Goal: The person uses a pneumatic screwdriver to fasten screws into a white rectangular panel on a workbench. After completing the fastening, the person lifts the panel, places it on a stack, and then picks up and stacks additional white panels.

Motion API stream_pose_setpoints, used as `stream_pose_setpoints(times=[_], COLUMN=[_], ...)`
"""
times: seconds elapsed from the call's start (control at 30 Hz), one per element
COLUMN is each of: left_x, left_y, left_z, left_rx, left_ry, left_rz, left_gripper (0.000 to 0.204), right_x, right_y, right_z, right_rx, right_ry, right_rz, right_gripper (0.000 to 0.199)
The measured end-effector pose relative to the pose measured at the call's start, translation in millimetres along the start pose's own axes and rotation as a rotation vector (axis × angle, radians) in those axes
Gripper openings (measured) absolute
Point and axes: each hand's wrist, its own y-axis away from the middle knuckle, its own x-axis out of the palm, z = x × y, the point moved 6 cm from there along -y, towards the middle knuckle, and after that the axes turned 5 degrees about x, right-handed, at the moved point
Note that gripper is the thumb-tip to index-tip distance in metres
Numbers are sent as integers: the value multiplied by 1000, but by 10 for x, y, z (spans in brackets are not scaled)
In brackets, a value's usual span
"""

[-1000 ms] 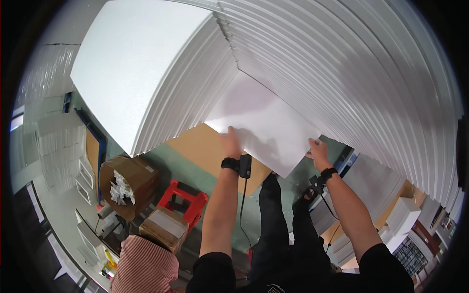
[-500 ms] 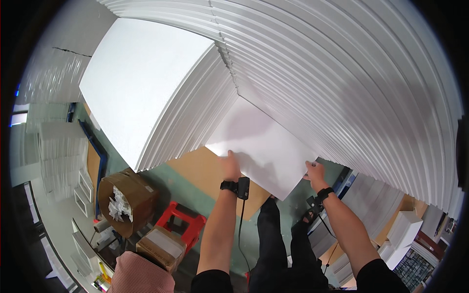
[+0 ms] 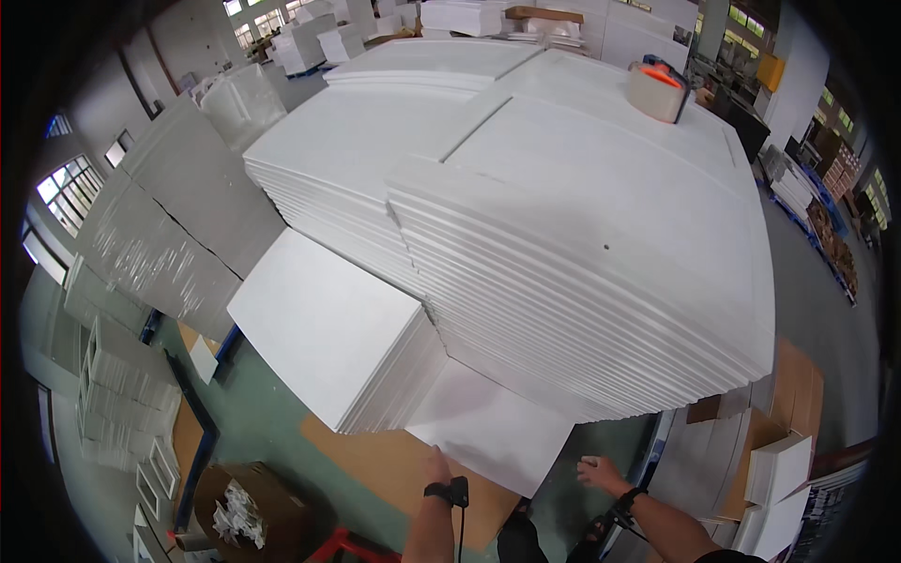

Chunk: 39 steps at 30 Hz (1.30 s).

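Note:
A white flat board (image 3: 497, 427) lies low in the corner between two stacks of white boards. At its near left edge is my left hand (image 3: 437, 466), a black strap and small device on the wrist; the thumb shows, but most fingers are hidden. Just right of the board, apart from its edge, my right hand (image 3: 603, 475) is held with curled fingers; something pale at the fingertips is too small to make out. The lower stack (image 3: 324, 324) stands to the left, and the taller stack (image 3: 601, 225) rises behind and to the right.
A tape roll in a dispenser (image 3: 657, 91) sits on the tall stack. Brown cardboard (image 3: 361, 450) lies on the green floor. At lower left are a carton of crumpled paper (image 3: 253, 511) and a red stool (image 3: 352, 546). Wrapped stacks (image 3: 169, 202) stand at left.
My view has tilted up, bringing the stack tops and the hall into sight. My right hand has come away from the board's right corner; my left stays at its edge.

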Motion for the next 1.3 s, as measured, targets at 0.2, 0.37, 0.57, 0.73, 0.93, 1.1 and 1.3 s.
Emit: stream_pose_setpoints(times=[0.2,0.37,0.57,0.73,0.93,1.1,1.3], left_x=[-40,-200,-214,9,365,488,558], left_y=[1190,2217,3310,3423,3554,3668,3871], left_z=[461,1479,1924,1691,1632,1658,1627], left_rx=[259,572,272,278,309,334,275], left_ry=[-286,-421,-480,-566,-617,-652,-543], left_rz=[193,435,828,719,674,648,698], left_gripper=[53,38,40,34,32,34,33], right_x=[-710,-1172,-1601,-1865,-2357,-2523,-2706], right_y=[819,1204,1435,1667,1860,2294,3552], right_z=[-572,-927,-1273,-1092,-1002,-491,880], right_rx=[52,89,55,-20,-208,-368,-805], right_ry=[186,127,111,-265,-94,3,99], right_rz=[116,139,241,262,174,76,-63], right_gripper=[48,42,37,21,34,43,37])
